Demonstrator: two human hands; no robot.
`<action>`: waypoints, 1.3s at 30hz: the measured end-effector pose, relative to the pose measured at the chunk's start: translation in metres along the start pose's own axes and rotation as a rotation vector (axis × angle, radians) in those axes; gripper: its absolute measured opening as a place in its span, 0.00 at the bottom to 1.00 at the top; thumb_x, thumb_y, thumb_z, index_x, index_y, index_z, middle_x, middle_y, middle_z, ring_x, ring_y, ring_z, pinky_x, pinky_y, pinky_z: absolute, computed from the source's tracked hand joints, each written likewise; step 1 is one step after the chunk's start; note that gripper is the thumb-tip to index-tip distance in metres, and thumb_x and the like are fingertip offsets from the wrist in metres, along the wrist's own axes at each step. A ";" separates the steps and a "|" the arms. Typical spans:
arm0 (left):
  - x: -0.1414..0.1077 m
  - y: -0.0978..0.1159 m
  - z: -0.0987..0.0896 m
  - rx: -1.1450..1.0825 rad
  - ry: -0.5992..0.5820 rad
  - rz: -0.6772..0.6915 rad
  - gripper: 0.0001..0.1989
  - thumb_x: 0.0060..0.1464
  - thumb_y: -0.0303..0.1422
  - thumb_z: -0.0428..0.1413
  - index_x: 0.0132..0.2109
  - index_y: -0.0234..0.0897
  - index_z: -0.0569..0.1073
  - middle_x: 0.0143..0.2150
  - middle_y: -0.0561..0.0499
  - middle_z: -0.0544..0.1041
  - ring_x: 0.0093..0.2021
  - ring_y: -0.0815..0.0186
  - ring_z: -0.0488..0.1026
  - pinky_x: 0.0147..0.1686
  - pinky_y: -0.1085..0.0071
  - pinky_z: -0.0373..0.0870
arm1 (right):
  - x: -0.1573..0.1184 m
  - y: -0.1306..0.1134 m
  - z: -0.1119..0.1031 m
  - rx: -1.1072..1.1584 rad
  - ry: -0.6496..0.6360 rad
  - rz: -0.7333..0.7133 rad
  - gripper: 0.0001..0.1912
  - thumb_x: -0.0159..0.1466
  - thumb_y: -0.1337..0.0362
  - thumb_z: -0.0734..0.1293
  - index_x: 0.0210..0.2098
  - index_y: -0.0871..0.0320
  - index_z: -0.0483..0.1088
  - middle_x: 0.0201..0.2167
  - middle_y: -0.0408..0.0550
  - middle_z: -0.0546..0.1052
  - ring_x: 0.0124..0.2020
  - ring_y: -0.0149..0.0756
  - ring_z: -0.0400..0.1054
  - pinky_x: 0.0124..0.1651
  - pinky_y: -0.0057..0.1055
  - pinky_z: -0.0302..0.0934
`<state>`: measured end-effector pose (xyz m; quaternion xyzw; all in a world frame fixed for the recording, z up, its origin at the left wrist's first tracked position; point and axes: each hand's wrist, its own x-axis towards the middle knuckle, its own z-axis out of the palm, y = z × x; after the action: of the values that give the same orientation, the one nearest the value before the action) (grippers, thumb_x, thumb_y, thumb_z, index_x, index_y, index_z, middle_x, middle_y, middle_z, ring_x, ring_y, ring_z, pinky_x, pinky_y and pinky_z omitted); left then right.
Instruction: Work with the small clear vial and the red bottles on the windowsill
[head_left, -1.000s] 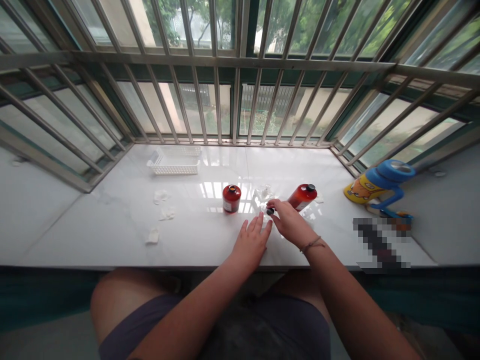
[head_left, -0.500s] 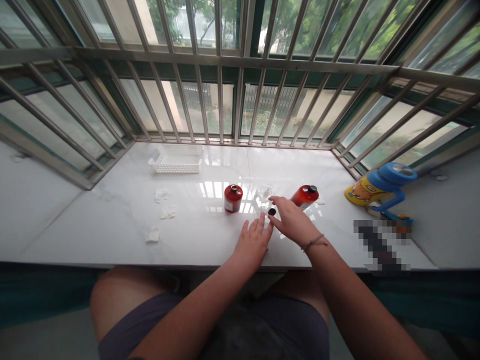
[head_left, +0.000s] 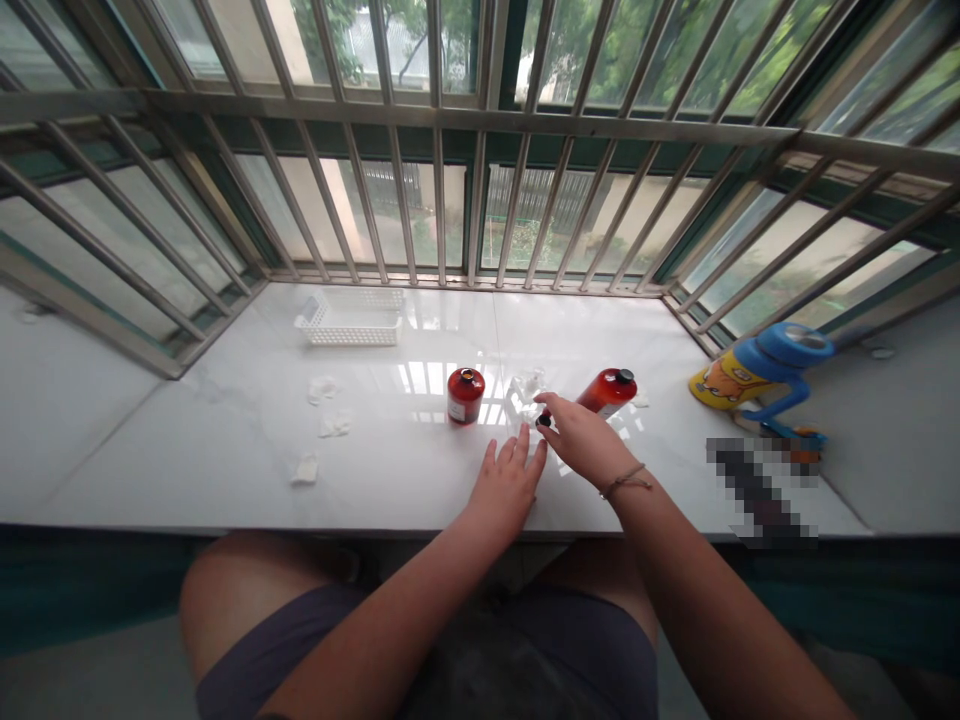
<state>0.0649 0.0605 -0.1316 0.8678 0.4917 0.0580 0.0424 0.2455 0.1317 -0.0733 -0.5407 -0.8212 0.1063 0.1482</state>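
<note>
My left hand (head_left: pixel 506 488) rests low over the counter with its fingers stretched out and holds nothing that I can see. My right hand (head_left: pixel 586 432) reaches in from the right, its thumb and forefinger apart on either side of a small black cap (head_left: pixel 543 421). The thumb is at the cap's near edge; whether it touches is too small to tell. A red-brown bottle (head_left: pixel 466 398) stands upright to the left, its neck uncapped. Another red-brown bottle (head_left: pixel 609 390), with a black cap on, is partly hidden behind my right hand. Crumpled clear plastic (head_left: pixel 527 386) lies between the bottles.
The white counter (head_left: pixel 225 440) ends at the barred window. A white perforated basket (head_left: pixel 352 335) sits at the back left, and crumpled white tissue pieces (head_left: pixel 334 424) lie nearer. A blue and yellow flask (head_left: pixel 761 365) stands at the right, near a dark blurred-out object (head_left: pixel 757 490).
My right thumb and forefinger have shifted very slightly about the black cap. My left hand and the two bottles stay in place.
</note>
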 end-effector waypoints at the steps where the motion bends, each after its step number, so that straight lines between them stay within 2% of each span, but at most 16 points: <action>1: 0.000 0.000 0.000 0.001 -0.003 0.003 0.44 0.64 0.33 0.63 0.80 0.39 0.53 0.83 0.32 0.49 0.77 0.46 0.63 0.74 0.42 0.60 | 0.000 0.000 0.000 0.010 -0.006 -0.012 0.25 0.69 0.70 0.68 0.64 0.54 0.67 0.53 0.56 0.82 0.54 0.49 0.79 0.57 0.44 0.72; 4: 0.000 0.000 -0.001 0.000 -0.010 0.016 0.42 0.65 0.33 0.62 0.79 0.38 0.54 0.83 0.31 0.49 0.77 0.46 0.63 0.74 0.42 0.60 | 0.000 -0.001 0.000 0.015 0.004 -0.011 0.26 0.69 0.67 0.70 0.65 0.55 0.66 0.57 0.58 0.80 0.57 0.51 0.77 0.60 0.46 0.72; 7: 0.000 0.000 -0.001 0.004 -0.010 0.007 0.43 0.65 0.33 0.62 0.80 0.38 0.53 0.83 0.31 0.49 0.77 0.46 0.63 0.74 0.42 0.60 | 0.000 -0.003 0.001 0.007 0.014 0.019 0.26 0.69 0.66 0.69 0.66 0.58 0.66 0.53 0.61 0.81 0.53 0.54 0.79 0.56 0.47 0.73; 10: 0.000 0.000 -0.001 0.012 -0.009 0.009 0.43 0.65 0.33 0.62 0.80 0.38 0.52 0.83 0.31 0.48 0.77 0.46 0.63 0.74 0.42 0.60 | 0.000 -0.004 0.002 0.018 0.007 -0.008 0.35 0.66 0.72 0.68 0.71 0.55 0.61 0.58 0.58 0.79 0.57 0.50 0.78 0.59 0.44 0.72; 12: -0.001 0.000 -0.001 0.015 -0.010 0.016 0.42 0.66 0.33 0.61 0.80 0.37 0.52 0.83 0.31 0.48 0.77 0.46 0.63 0.74 0.42 0.60 | 0.001 -0.005 0.002 0.013 0.020 -0.001 0.38 0.67 0.69 0.69 0.74 0.56 0.57 0.60 0.61 0.77 0.60 0.53 0.76 0.61 0.47 0.72; 15: 0.000 0.000 0.000 0.016 -0.011 0.005 0.42 0.66 0.33 0.60 0.80 0.38 0.52 0.83 0.32 0.48 0.76 0.47 0.63 0.75 0.43 0.59 | 0.002 -0.004 0.001 0.004 0.025 0.037 0.34 0.69 0.63 0.71 0.72 0.58 0.61 0.55 0.62 0.80 0.55 0.56 0.78 0.57 0.49 0.73; 19: 0.000 0.000 0.001 0.013 -0.014 0.006 0.44 0.65 0.33 0.61 0.81 0.39 0.50 0.83 0.33 0.48 0.77 0.46 0.63 0.74 0.43 0.59 | 0.003 -0.004 0.002 0.028 0.007 0.020 0.31 0.68 0.69 0.70 0.69 0.54 0.65 0.55 0.57 0.81 0.54 0.50 0.79 0.56 0.43 0.73; 24: 0.000 0.001 0.001 0.019 -0.001 0.005 0.41 0.66 0.32 0.59 0.80 0.38 0.52 0.83 0.32 0.49 0.76 0.46 0.63 0.74 0.43 0.60 | 0.005 -0.006 0.002 0.027 0.020 0.066 0.27 0.70 0.63 0.71 0.66 0.58 0.67 0.53 0.61 0.81 0.52 0.55 0.80 0.53 0.47 0.74; 30: 0.000 0.000 0.001 -0.004 -0.005 0.000 0.44 0.64 0.34 0.63 0.80 0.40 0.52 0.83 0.32 0.47 0.76 0.46 0.64 0.74 0.42 0.60 | 0.005 -0.004 -0.003 0.092 -0.015 0.040 0.28 0.67 0.72 0.69 0.65 0.52 0.67 0.49 0.54 0.84 0.47 0.47 0.81 0.51 0.41 0.74; 39: 0.000 0.000 0.002 -0.005 -0.012 0.002 0.46 0.63 0.35 0.64 0.80 0.39 0.51 0.83 0.32 0.47 0.75 0.44 0.64 0.74 0.41 0.60 | 0.003 0.000 -0.008 0.176 -0.041 -0.044 0.32 0.65 0.77 0.66 0.66 0.52 0.66 0.52 0.52 0.82 0.52 0.45 0.80 0.57 0.42 0.74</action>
<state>0.0651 0.0608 -0.1331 0.8686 0.4904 0.0537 0.0473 0.2474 0.1343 -0.0650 -0.5050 -0.8232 0.1859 0.1808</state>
